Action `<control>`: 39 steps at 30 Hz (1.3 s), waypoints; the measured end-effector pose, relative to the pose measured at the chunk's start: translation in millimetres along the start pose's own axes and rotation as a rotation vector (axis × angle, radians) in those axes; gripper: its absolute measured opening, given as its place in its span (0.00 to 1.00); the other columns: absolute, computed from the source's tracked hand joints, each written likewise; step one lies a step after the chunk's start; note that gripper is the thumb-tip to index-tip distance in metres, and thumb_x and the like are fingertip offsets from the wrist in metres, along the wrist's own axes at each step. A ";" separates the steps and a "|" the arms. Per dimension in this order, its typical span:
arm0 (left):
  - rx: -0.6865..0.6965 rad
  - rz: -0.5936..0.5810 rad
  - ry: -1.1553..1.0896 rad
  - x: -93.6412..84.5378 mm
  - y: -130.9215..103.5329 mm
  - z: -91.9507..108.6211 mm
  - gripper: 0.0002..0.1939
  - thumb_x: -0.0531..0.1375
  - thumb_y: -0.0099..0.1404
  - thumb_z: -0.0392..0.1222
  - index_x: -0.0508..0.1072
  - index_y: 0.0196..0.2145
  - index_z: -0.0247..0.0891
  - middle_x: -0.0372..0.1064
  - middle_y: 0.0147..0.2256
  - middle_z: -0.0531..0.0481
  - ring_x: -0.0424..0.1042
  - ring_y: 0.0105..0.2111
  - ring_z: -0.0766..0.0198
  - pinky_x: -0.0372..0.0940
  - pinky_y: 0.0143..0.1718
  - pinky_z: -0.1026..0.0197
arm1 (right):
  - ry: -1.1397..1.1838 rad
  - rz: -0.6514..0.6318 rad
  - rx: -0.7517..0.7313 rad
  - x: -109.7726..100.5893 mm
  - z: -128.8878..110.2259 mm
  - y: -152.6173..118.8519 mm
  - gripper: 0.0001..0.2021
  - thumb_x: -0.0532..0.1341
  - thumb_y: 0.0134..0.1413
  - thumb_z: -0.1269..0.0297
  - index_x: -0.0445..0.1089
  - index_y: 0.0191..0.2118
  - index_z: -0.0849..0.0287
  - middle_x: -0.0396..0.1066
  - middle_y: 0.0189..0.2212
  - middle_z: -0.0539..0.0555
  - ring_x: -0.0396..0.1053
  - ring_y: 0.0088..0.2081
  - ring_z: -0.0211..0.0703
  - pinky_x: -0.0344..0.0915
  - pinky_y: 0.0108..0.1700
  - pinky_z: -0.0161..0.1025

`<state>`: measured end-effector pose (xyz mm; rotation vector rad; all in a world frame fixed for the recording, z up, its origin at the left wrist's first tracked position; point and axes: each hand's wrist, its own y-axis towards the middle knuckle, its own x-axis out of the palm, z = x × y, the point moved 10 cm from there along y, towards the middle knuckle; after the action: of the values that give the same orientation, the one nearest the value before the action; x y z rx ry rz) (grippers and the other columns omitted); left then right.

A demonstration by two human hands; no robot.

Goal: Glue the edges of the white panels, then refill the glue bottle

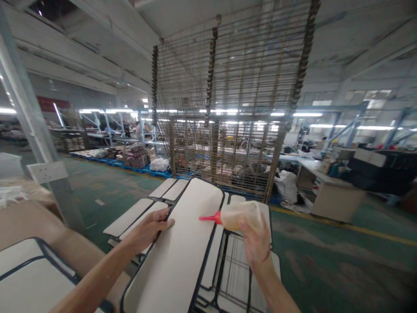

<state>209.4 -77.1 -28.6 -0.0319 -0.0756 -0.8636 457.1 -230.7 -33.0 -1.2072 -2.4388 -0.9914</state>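
My left hand (153,228) grips the left edge of a long white panel (187,234) with rounded corners and a dark border, thumb on its upper face. In my right hand (256,243) is a translucent squeeze bottle (239,216) with a red nozzle (210,218), lying nearly level. The nozzle points left over the panel; whether its tip touches the surface I cannot tell. Beneath and around the panel lie several similar white pieces with dark edges (130,217), spread over a wire rack (236,265). The yellowish contents of the bottle show through its wall.
Tall wire shelving (228,100) rises just beyond the pieces. At left stand a metal post (32,113) with a socket box (47,171) and a brown surface (81,239) bearing another white panel (29,278). A workbench (332,187) is at right.
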 end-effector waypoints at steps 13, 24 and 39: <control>-0.080 0.091 -0.007 1.6 -0.3 -11.0 0.25 0.71 0.48 0.44 0.76 0.44 0.35 0.78 0.35 0.44 0.76 0.33 0.55 0.69 0.34 0.61 | 0.052 -0.001 0.046 -16.2 2.4 -0.5 0.28 0.73 0.34 0.59 0.69 0.45 0.58 0.75 0.35 0.53 0.72 0.36 0.46 0.71 0.42 0.44; -0.092 0.041 0.028 15.3 1.0 -13.3 0.28 0.70 0.49 0.45 0.74 0.48 0.36 0.77 0.35 0.44 0.76 0.35 0.52 0.69 0.33 0.60 | -0.040 -0.088 -0.008 -13.7 -1.4 7.6 0.27 0.72 0.37 0.62 0.68 0.46 0.57 0.74 0.37 0.51 0.71 0.36 0.43 0.70 0.42 0.40; -0.097 -0.006 0.023 39.4 3.4 -17.5 0.29 0.68 0.51 0.44 0.72 0.51 0.35 0.77 0.35 0.43 0.75 0.31 0.54 0.69 0.32 0.60 | 0.012 -0.156 0.058 7.4 12.2 11.8 0.24 0.72 0.35 0.60 0.71 0.43 0.59 0.75 0.33 0.52 0.72 0.33 0.44 0.71 0.39 0.43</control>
<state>238.4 -105.8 -42.9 -0.1121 -0.0120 -0.8734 462.6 -213.0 -32.9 -1.0026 -2.5655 -0.9579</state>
